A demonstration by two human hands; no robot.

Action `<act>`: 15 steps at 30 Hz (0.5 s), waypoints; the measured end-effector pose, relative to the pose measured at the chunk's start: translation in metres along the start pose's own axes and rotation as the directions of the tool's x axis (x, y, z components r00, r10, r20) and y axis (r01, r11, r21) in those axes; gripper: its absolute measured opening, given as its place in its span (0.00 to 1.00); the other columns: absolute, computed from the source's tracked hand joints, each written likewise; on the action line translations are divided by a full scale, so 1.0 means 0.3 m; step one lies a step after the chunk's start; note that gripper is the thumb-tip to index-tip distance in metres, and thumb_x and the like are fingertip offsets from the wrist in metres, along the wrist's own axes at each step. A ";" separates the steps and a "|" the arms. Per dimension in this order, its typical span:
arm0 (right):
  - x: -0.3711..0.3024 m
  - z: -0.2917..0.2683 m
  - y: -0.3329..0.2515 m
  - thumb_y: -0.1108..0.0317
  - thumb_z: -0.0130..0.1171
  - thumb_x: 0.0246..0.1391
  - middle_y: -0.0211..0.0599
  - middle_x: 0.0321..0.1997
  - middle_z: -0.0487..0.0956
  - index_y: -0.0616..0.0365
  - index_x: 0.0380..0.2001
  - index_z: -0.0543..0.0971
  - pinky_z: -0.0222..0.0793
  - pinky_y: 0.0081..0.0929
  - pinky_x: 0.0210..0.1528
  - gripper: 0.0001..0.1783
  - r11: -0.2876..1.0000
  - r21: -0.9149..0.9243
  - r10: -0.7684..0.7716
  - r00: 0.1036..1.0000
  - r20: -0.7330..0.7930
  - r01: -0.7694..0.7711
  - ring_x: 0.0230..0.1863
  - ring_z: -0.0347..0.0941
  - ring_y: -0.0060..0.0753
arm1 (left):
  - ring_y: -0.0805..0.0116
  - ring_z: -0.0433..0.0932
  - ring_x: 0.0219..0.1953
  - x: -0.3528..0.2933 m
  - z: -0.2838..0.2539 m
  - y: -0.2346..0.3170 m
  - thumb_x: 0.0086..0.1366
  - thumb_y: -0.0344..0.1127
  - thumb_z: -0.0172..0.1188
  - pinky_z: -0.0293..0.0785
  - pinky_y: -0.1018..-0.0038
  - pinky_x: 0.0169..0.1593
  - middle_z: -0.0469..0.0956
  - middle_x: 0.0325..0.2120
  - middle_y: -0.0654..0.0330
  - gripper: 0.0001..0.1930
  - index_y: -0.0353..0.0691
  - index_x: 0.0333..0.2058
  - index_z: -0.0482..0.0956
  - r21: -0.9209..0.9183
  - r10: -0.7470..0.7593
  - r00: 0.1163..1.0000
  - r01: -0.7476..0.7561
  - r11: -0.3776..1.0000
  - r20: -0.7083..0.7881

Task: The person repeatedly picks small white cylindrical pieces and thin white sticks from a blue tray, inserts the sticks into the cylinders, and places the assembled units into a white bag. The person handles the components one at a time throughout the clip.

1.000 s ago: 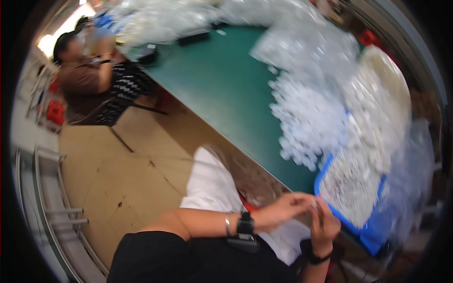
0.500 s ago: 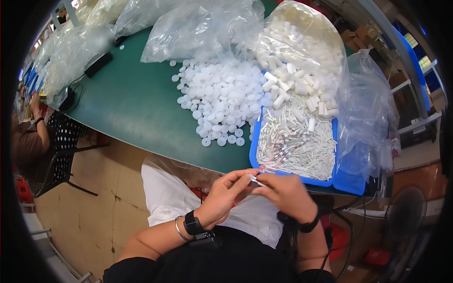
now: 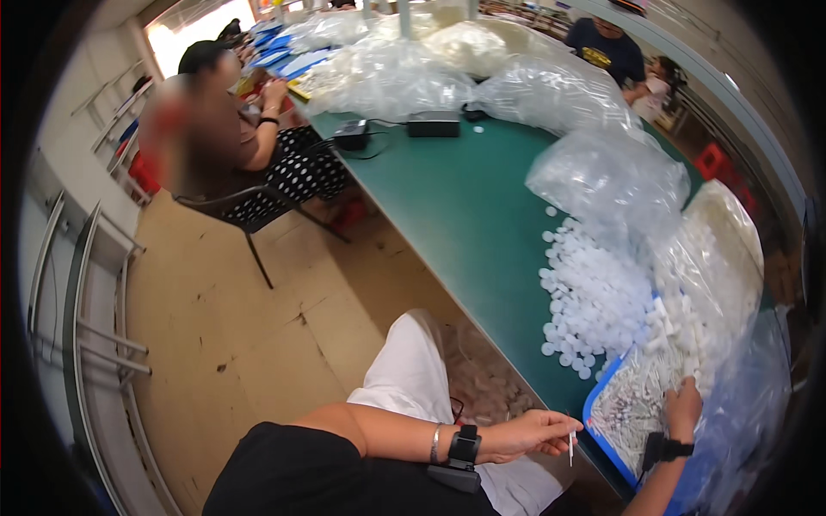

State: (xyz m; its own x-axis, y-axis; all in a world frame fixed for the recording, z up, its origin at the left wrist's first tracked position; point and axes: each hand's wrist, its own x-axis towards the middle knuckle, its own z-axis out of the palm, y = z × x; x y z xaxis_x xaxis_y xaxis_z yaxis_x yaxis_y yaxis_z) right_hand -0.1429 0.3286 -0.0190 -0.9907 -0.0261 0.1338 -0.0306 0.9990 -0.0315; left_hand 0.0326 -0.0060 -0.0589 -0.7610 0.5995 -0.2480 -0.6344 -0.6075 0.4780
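My left hand (image 3: 538, 433), closed in a pinch, holds a thin white stick (image 3: 571, 451) that hangs down from the fingertips, just off the table's front edge. Whatever part of it lies between the fingers is hidden. My right hand (image 3: 683, 409) reaches over the blue tray (image 3: 602, 389), its fingertips at the white pieces and apart from one another. Slim white sticks (image 3: 632, 404) fill the tray, and thicker white cylinders (image 3: 687, 331) lie at its far side. Beside it spreads a heap of small round translucent white discs (image 3: 598, 292).
Clear plastic bags (image 3: 607, 172) line the back of the green table (image 3: 465, 232). A black power adapter (image 3: 433, 125) with cables lies toward the far end. At the left, a person (image 3: 215, 129) sits on a black chair (image 3: 245, 211). More people (image 3: 607, 53) are across the table.
The view has swung to the left. My hands, together before, are now apart: the left keeps the white stick, while the right has moved over to the tray.
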 end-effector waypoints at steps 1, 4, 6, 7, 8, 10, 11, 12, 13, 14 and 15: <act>0.007 0.014 0.028 0.68 0.57 0.53 0.55 0.28 0.79 0.60 0.45 0.71 0.72 0.44 0.37 0.17 0.996 0.090 0.014 0.999 -0.031 -0.011 0.34 0.78 0.54 | 0.85 0.75 0.37 -0.002 -0.003 -0.005 0.70 0.50 0.55 0.73 0.85 0.42 0.76 0.36 0.70 0.18 0.43 0.49 0.75 0.023 0.010 1.000 -0.010 1.000 0.007; -0.085 -0.182 -0.209 0.71 0.49 0.61 0.36 0.22 0.73 0.60 0.51 0.68 0.70 0.28 0.28 0.14 0.824 0.529 0.179 0.979 0.094 -0.201 0.23 0.73 0.30 | 0.84 0.74 0.38 -0.008 -0.003 -0.017 0.70 0.50 0.54 0.74 0.84 0.42 0.75 0.37 0.70 0.19 0.43 0.50 0.75 0.034 0.020 0.998 -0.019 0.999 -0.055; -0.142 -0.209 -0.238 0.71 0.48 0.63 0.32 0.23 0.72 0.60 0.52 0.68 0.69 0.23 0.26 0.15 0.743 0.655 0.125 0.990 0.066 -0.138 0.21 0.70 0.24 | 0.84 0.74 0.38 -0.011 0.010 -0.005 0.71 0.50 0.51 0.74 0.85 0.42 0.75 0.38 0.69 0.21 0.42 0.53 0.72 0.020 0.061 0.998 -0.060 0.998 -0.020; -0.178 -0.212 -0.237 0.71 0.48 0.63 0.32 0.24 0.73 0.60 0.53 0.68 0.68 0.21 0.26 0.15 0.715 0.695 0.050 0.997 0.056 -0.075 0.21 0.70 0.22 | 0.83 0.74 0.39 -0.015 0.017 0.002 0.72 0.50 0.50 0.74 0.86 0.43 0.75 0.38 0.68 0.22 0.42 0.55 0.71 0.013 0.080 0.997 -0.080 0.997 -0.003; -0.215 -0.217 -0.250 0.71 0.48 0.64 0.31 0.26 0.73 0.60 0.53 0.68 0.67 0.19 0.25 0.15 0.681 0.732 -0.021 0.999 0.041 -0.015 0.20 0.69 0.21 | 0.83 0.74 0.39 -0.018 0.023 0.008 0.72 0.50 0.50 0.73 0.86 0.42 0.75 0.39 0.69 0.22 0.42 0.55 0.71 -0.004 0.096 0.995 -0.096 0.995 0.021; -0.308 -0.217 -0.298 0.71 0.53 0.61 0.28 0.25 0.71 0.63 0.48 0.72 0.65 0.17 0.26 0.13 0.679 0.733 -0.103 0.994 0.040 0.041 0.23 0.68 0.18 | 0.83 0.74 0.39 -0.023 0.038 0.025 0.72 0.51 0.50 0.73 0.86 0.42 0.75 0.40 0.69 0.22 0.42 0.55 0.71 -0.032 0.120 0.990 -0.118 0.992 0.074; -0.352 -0.210 -0.323 0.72 0.54 0.61 0.28 0.26 0.72 0.63 0.46 0.73 0.65 0.17 0.25 0.12 0.679 0.730 -0.161 0.986 0.052 0.073 0.23 0.68 0.18 | 0.83 0.74 0.39 -0.034 0.052 0.036 0.72 0.51 0.50 0.72 0.85 0.42 0.75 0.40 0.69 0.22 0.41 0.55 0.71 -0.011 0.146 0.986 -0.146 0.989 0.080; -0.395 -0.197 -0.351 0.73 0.54 0.60 0.32 0.27 0.73 0.64 0.46 0.73 0.66 0.19 0.28 0.12 0.671 0.738 -0.201 0.976 0.083 0.075 0.25 0.70 0.22 | 0.84 0.74 0.38 -0.046 0.071 0.048 0.72 0.51 0.49 0.72 0.85 0.42 0.75 0.41 0.69 0.22 0.41 0.55 0.71 0.008 0.172 0.981 -0.173 0.985 0.087; -0.441 -0.190 -0.390 0.74 0.54 0.59 0.36 0.29 0.75 0.64 0.47 0.74 0.68 0.22 0.31 0.13 0.661 0.747 -0.240 0.964 0.113 0.077 0.27 0.72 0.27 | 0.84 0.73 0.38 -0.055 0.080 0.054 0.72 0.51 0.49 0.72 0.85 0.42 0.75 0.41 0.69 0.22 0.41 0.55 0.71 0.031 0.196 0.976 -0.200 0.979 0.094; -0.491 -0.243 -0.478 0.71 0.57 0.59 0.36 0.28 0.75 0.64 0.41 0.73 0.68 0.23 0.31 0.10 0.739 0.672 -0.226 0.960 0.168 0.056 0.27 0.71 0.26 | 0.84 0.73 0.37 -0.057 0.080 0.052 0.72 0.51 0.49 0.71 0.85 0.42 0.76 0.41 0.69 0.22 0.41 0.54 0.72 0.062 0.202 0.974 -0.209 0.976 0.100; -0.528 -0.297 -0.555 0.68 0.61 0.59 0.35 0.26 0.75 0.64 0.36 0.73 0.67 0.25 0.30 0.10 0.808 0.587 -0.207 0.953 0.220 0.040 0.27 0.69 0.25 | 0.84 0.72 0.37 -0.056 0.079 0.050 0.72 0.51 0.49 0.70 0.85 0.41 0.76 0.41 0.69 0.21 0.41 0.54 0.72 0.092 0.209 0.972 -0.218 0.971 0.106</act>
State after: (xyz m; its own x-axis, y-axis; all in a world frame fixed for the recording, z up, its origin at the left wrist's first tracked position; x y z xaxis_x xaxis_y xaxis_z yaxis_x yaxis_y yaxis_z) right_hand 0.0309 0.1696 0.0533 -0.9672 -0.2397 -0.0843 -0.1422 0.7857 -0.6020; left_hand 0.0391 -0.0129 -0.0276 -0.8577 0.5115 -0.0520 -0.4375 -0.6730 0.5964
